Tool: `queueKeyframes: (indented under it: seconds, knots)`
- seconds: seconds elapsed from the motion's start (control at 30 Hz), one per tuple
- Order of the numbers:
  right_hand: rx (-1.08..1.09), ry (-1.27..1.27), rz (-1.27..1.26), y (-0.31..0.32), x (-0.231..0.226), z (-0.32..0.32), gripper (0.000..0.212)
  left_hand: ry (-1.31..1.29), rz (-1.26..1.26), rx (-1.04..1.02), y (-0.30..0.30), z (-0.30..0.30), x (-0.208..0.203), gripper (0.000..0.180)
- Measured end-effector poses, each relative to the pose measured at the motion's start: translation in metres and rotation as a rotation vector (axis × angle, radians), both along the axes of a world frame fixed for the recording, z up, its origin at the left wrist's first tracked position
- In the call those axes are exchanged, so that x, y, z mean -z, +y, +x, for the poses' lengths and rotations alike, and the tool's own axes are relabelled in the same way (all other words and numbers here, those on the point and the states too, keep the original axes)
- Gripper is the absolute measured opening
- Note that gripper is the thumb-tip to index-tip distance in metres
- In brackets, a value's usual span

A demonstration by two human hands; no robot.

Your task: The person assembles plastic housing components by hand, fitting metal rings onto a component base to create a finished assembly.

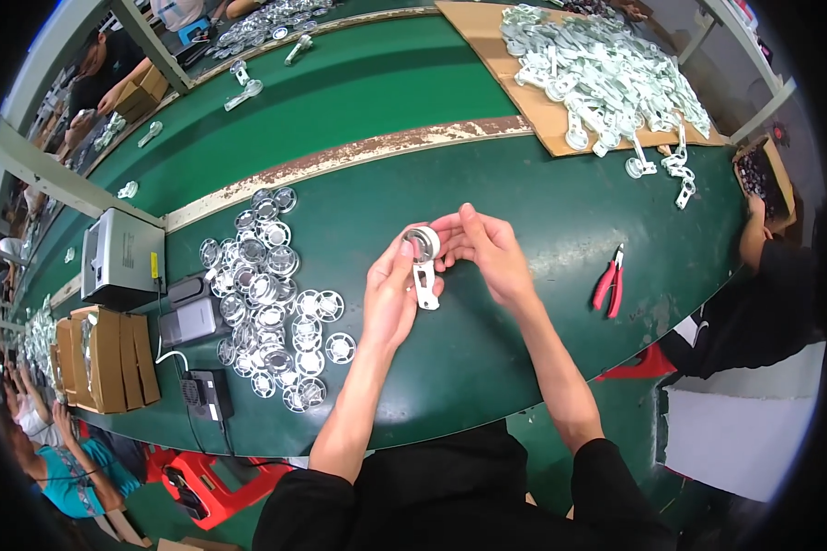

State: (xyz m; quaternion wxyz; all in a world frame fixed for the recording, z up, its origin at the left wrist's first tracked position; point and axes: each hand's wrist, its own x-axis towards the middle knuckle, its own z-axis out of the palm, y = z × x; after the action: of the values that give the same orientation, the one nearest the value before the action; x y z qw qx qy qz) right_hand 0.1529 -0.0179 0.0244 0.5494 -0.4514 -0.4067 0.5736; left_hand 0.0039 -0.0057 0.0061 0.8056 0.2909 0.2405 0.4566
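Note:
My left hand point(388, 298) is closed on a white plastic part point(425, 286) with a round ring head and a short slotted handle. The ring end points away from me and a shiny rim shows inside it. Close by on the right, my right hand point(498, 259) has its thumb raised and its fingers stretched toward the ring; whether the fingertips touch it I cannot tell. To the left lies a loose pile of clear and silver spoked discs point(268, 289). A pair of red-handled cutting pliers point(608, 285) rests on the green table to the right.
White plastic parts point(597, 78) are heaped on a cardboard sheet point(482, 37) at the far right. Beyond a worn ledge point(358, 154) runs a green belt point(368, 92). A silver box point(124, 257), grey device point(191, 321), black adapter point(207, 395) and cardboard box point(110, 358) stand left. Other people sit around.

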Motion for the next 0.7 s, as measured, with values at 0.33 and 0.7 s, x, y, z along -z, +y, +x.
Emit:
queueKeyframes:
  seconds: [0.33, 0.7]
  knots:
    - [0.608, -0.497, 0.434, -0.006, 0.007, -0.021, 0.044, 0.457, 0.494, -0.232, -0.037, 0.022, -0.001, 0.030]
    - [0.585, -0.568, 0.619, -0.004, 0.007, -0.014, 0.038, 0.420, 0.473, -0.279, -0.040, 0.027, -0.009, 0.031]
